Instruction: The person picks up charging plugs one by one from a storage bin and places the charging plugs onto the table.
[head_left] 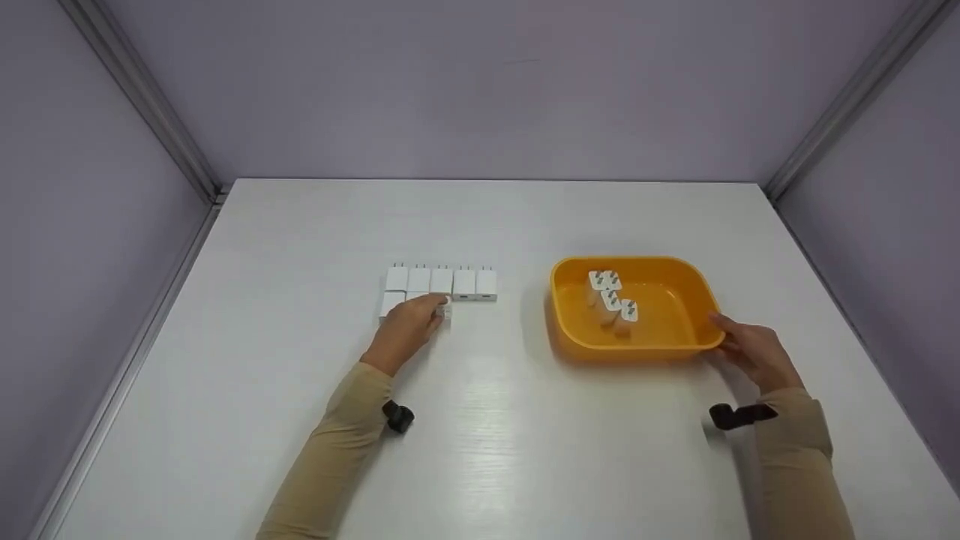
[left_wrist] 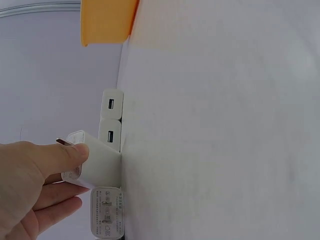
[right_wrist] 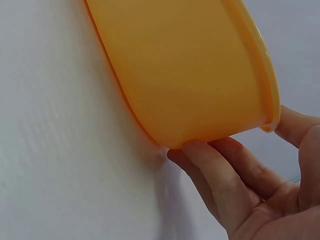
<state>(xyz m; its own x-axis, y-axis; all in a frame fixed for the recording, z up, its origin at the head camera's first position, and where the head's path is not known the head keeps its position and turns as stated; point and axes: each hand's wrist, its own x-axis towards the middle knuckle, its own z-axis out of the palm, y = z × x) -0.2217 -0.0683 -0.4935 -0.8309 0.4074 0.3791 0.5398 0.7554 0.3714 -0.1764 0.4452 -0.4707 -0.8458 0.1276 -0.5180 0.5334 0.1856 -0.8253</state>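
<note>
In the left wrist view my left hand (left_wrist: 35,185) pinches a white plug charger (left_wrist: 102,162) between thumb and fingers, its metal prongs toward the hand. The head view has this left hand (head_left: 405,330) at the front row of a block of white chargers (head_left: 441,280), partly covering that row. My right hand (head_left: 757,352) grips the right front corner of an orange plastic basin (head_left: 637,351). The right wrist view has the thumb at the rim and the fingers of the right hand (right_wrist: 250,190) against the outer wall. Several chargers (head_left: 609,301) stand prongs-up inside the basin.
Both hands work over a white table (head_left: 480,435). A pale wall (head_left: 480,97) rises behind it, with side panels left and right. In the left wrist view, two chargers (left_wrist: 111,117) with USB ports sit beyond the pinched one, and another (left_wrist: 107,213) shows its printed prong face.
</note>
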